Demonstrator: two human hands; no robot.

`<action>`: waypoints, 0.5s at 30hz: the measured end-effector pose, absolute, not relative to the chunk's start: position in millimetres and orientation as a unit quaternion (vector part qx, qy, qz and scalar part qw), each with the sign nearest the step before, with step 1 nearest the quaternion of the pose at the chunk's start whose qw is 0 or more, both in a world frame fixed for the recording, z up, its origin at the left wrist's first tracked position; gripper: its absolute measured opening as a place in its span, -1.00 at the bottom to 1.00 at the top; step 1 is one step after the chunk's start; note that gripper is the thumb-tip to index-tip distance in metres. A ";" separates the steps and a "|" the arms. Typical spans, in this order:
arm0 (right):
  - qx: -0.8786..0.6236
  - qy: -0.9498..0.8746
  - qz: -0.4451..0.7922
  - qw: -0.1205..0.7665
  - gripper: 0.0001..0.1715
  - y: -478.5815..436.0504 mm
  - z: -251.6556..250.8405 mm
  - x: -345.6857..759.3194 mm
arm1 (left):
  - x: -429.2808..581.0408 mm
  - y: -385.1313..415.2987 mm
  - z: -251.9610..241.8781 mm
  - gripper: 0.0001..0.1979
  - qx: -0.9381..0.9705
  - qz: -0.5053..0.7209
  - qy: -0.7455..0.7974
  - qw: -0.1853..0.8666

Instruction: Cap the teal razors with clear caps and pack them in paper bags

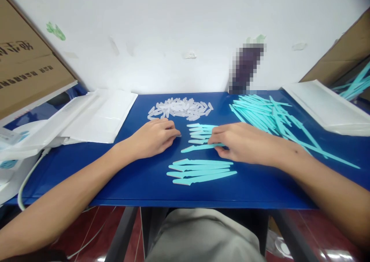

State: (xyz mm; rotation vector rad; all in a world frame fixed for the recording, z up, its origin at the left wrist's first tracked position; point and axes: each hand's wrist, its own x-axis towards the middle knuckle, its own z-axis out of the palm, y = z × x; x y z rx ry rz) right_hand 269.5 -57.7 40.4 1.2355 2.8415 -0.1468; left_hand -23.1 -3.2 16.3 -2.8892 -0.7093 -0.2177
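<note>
Razors [205, 162] are showing turq. w/ thin reddish edges; caps [179, 107] are looking whitish, semi-clear. Table [138, 181] is showing plain dk blue, wall [162, 31] white w/ grn bits [56, 31], box [37, 61] brn w/ blk print [17, 78], floor [310, 227] dk red w/ pale lines.

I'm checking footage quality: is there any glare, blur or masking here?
Head view: bright glare on the red floor; a pixelated patch against the white wall; the heaped white pieces look washed out; top right corner darkened.

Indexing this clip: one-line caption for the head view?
Left hand pinching a small piece near a translucent pile, right hand at a row of turquoise sticks, on a blue table.
</note>
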 end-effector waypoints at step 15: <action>0.417 0.907 -0.049 0.012 -0.74 -53.2 43.8 283.3 | -15.2 -6.9 10.0 -0.72 -0.950 -0.154 -0.260 -0.078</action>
